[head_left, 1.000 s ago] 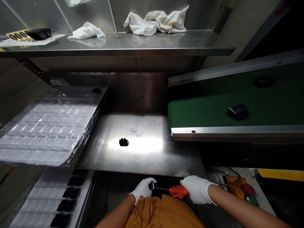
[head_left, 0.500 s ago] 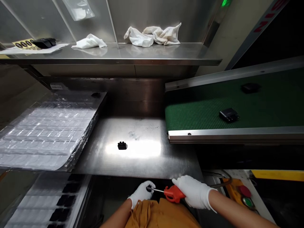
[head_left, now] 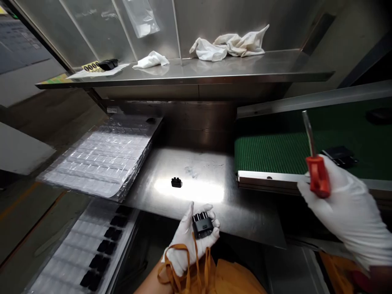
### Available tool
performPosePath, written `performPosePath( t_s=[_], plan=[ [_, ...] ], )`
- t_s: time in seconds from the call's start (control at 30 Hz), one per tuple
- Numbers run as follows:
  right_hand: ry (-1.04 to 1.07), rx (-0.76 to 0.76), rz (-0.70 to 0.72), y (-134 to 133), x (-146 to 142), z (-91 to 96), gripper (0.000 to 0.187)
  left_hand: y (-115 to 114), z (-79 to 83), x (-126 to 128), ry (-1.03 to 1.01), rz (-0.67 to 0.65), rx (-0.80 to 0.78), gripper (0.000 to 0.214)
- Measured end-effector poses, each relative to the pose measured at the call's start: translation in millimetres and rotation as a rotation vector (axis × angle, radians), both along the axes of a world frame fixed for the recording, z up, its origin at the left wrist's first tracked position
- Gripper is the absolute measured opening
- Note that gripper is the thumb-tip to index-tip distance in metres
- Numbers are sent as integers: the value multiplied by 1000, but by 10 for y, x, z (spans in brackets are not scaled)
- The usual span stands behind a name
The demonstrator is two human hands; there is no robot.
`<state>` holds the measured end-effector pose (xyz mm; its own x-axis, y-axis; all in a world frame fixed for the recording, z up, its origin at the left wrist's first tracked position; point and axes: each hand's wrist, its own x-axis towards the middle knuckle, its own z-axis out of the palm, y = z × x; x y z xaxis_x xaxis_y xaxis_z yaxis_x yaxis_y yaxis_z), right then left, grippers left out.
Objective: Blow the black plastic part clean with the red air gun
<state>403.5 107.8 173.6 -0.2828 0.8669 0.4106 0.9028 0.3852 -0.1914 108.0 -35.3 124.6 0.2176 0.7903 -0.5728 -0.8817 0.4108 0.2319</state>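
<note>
My left hand [head_left: 186, 241], in a white glove, is palm up near the front edge of the metal table, its fingers curled round a black plastic connector housing [head_left: 202, 225]. My right hand [head_left: 346, 208], also gloved in white, grips a red air blow gun [head_left: 318, 177] over the near edge of the conveyor. The gun's metal nozzle points up and away. Just beyond that hand, another black housing [head_left: 339, 156] lies on the green belt, partly hidden by the glove. A small black connector piece [head_left: 176, 182] rests on the metal table.
Stacked clear plastic trays [head_left: 98, 155] sit on the left of the table [head_left: 147, 196]. A lower tray [head_left: 67, 249] holds several black parts. Conveyor belt [head_left: 263, 153] at right carries a further dark part [head_left: 379, 116]. White cloths [head_left: 211, 50] lie on the metal shelf [head_left: 214, 71].
My right hand with the blow gun has moved up and right, from my lap to the conveyor. My left hand has risen and turned palm up, showing the housing. The view has swung left.
</note>
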Motion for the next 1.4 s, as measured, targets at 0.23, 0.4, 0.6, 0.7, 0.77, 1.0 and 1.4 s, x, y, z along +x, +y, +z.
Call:
performPosePath(
  t_s=[0.23, 0.4, 0.6, 0.7, 0.77, 1.0, 1.4],
  plan=[
    [-367, 140, -64, 46, 41, -212, 54, 27, 247, 15, -126, -38, 106, 50],
    [-420, 162, -44, 0, 9, -236, 66, 68, 338, 21, -118, -18, 176, 52],
    [-291, 179, -115, -122, -40, -142, 54, 125, 432, 126, -144, -33, 207, 61],
    [-33, 194, -113, -377, -152, -121, 42, 125, 447, 204, -131, -2, 169, 61],
    [192, 153, 65, -601, -302, -136, 31, 116, 440, 253, -127, 38, 157, 58],
    [619, -523, 308, -1116, -963, -306, 16, 145, 355, 414, -134, 139, 90, 19],
    [1283, -1308, -46, -1244, -1387, -311, 47, 61, 310, 481, -44, 132, -211, 19]
  ],
)
